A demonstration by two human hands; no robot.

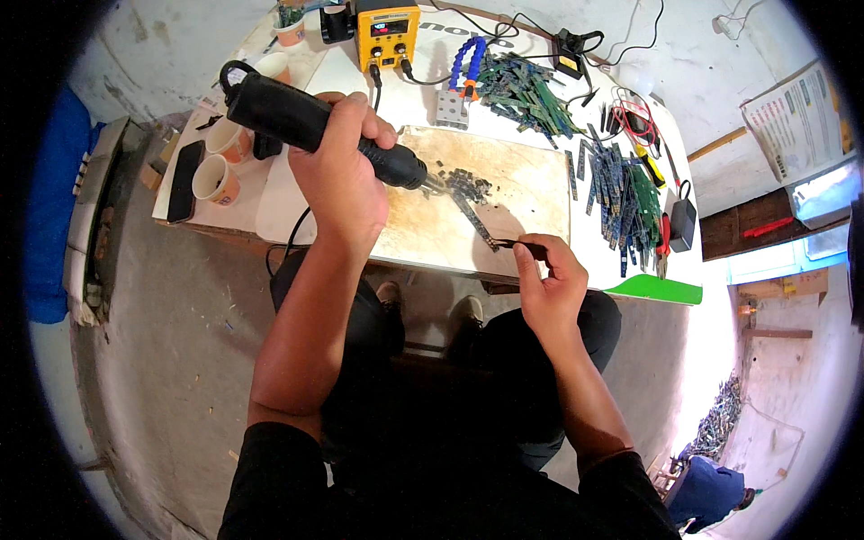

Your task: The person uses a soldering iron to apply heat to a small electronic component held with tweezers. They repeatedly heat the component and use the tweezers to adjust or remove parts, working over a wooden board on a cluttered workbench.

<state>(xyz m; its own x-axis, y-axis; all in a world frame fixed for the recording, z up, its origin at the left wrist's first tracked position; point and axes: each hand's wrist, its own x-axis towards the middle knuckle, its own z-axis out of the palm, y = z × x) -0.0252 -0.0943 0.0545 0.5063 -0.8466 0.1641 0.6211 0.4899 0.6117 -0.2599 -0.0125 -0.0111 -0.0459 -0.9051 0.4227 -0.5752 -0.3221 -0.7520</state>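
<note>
My left hand (342, 175) is wrapped round the black handle of a hot-air gun (279, 112), whose metal nozzle points down and right. Just past the nozzle, a narrow dark circuit-board strip (477, 222) lies aslant on a stained tan work board (531, 180). Dark tweezers (533, 247) are pinched in my right hand (553, 292), and their tips meet the near end of the strip. Small dark chips (468, 184) are heaped by the strip's far end, close to the nozzle. Whether the nozzle touches the strip cannot be made out.
A yellow soldering station (387, 38) stands at the back. Green board strips (522, 90) are piled behind the work board, darker strips (621, 198) to its right. Paper cups (217, 180) and a phone (185, 183) sit left; red-handled pliers (664, 243) lie right. A person (706, 495) is at lower right.
</note>
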